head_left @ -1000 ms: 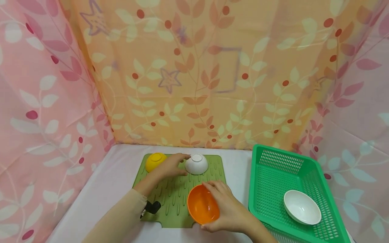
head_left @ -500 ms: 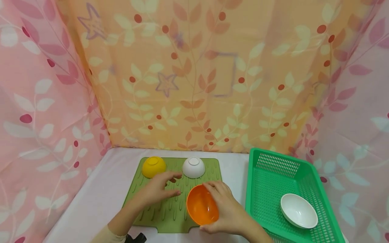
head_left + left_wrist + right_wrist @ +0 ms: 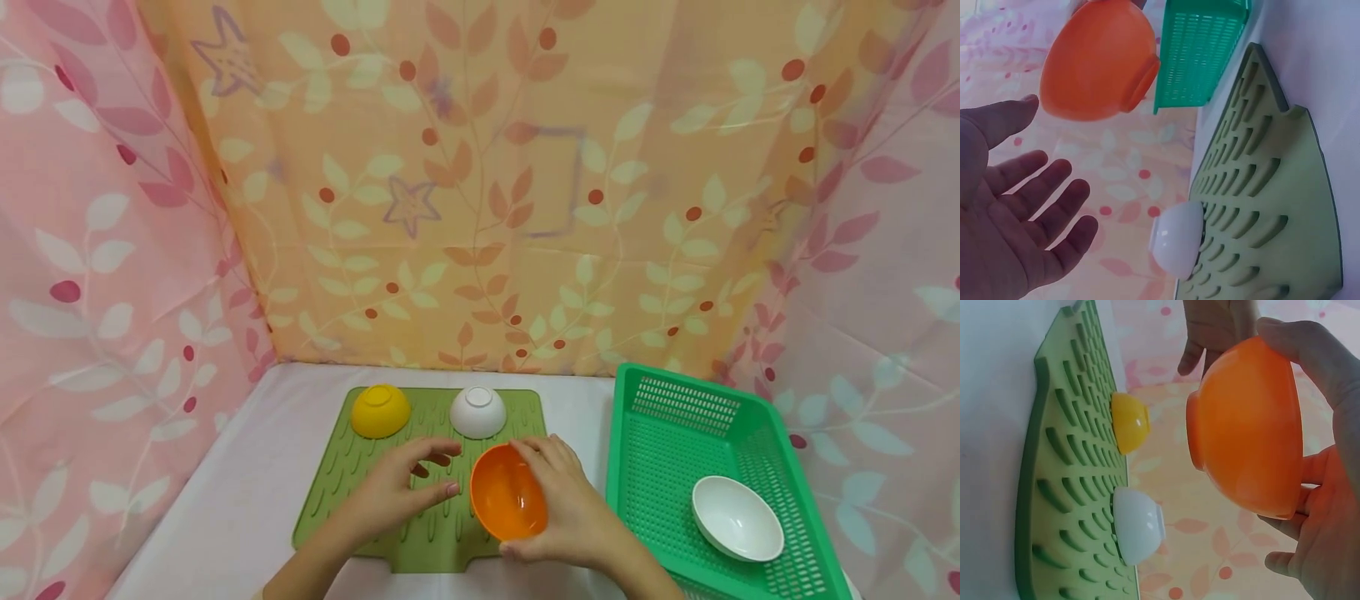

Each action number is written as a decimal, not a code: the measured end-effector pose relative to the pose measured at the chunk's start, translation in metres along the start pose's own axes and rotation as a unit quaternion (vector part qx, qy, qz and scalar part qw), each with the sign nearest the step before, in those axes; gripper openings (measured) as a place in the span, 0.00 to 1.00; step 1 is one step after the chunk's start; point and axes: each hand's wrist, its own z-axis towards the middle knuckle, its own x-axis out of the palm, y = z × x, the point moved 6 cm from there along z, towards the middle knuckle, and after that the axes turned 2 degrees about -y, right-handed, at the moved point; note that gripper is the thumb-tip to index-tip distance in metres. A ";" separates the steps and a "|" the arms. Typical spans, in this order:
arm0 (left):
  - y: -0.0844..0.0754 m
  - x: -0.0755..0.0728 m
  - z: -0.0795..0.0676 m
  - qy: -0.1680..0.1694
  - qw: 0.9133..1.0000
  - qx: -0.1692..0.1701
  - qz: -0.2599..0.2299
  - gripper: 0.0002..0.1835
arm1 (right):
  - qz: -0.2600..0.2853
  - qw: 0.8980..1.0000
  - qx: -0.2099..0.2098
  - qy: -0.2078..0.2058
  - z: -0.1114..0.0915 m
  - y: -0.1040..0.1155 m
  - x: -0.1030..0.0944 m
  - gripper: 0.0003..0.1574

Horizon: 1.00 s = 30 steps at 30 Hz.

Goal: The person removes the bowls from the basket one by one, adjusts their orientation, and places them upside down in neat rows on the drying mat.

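Observation:
My right hand (image 3: pixel 566 504) grips an orange bowl (image 3: pixel 504 493) by its rim, thumb on one side and fingers on the other. In the head view the bowl is tilted, its inside showing, above the green drying mat (image 3: pixel 429 550). The right wrist view shows the outside and foot of the orange bowl (image 3: pixel 1244 428). My left hand (image 3: pixel 397 485) is just left of the bowl, fingers spread and holding nothing; in the left wrist view a gap separates the left hand (image 3: pixel 1022 212) from it. A yellow bowl (image 3: pixel 380 412) and a white bowl (image 3: pixel 477 414) sit upside down on the mat's far part.
At the right stands a green perforated basket (image 3: pixel 613 467) with another white bowl (image 3: pixel 737 518) in it, right side up. A white cloth covers the table (image 3: pixel 225 483). Patterned curtains (image 3: pixel 465 208) rise at the back and both sides.
My left hand has drawn back from beside the upturned white bowl toward the orange bowl. The right hand keeps its grip on the orange bowl, which has shifted slightly up and right.

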 end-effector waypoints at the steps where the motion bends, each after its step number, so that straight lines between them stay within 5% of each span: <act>1: -0.001 0.000 -0.001 0.000 1.000 0.002 -0.001 0.24 | 0.000 1.000 -0.001 -0.004 0.000 0.000 -0.001 0.75; 8: -0.010 0.003 -0.012 -0.002 1.000 0.027 -0.009 0.26 | -0.003 1.000 0.003 -0.007 0.001 -0.004 -0.004 0.75; 13: -0.015 0.008 -0.013 0.008 1.000 0.020 -0.011 0.29 | -0.005 1.000 0.005 -0.010 0.001 -0.006 -0.004 0.76; 18: -0.015 0.008 -0.014 -0.015 1.000 0.016 0.011 0.30 | -0.009 1.000 -0.009 -0.014 0.001 -0.006 -0.004 0.76; 23: -0.014 0.009 -0.015 -0.033 0.999 0.014 0.026 0.31 | -0.007 1.000 -0.015 -0.017 0.001 -0.006 -0.004 0.76; 30: -0.003 0.014 -0.009 -0.018 1.000 0.002 0.024 0.33 | -0.020 0.999 -0.026 -0.013 0.004 -0.010 -0.002 0.76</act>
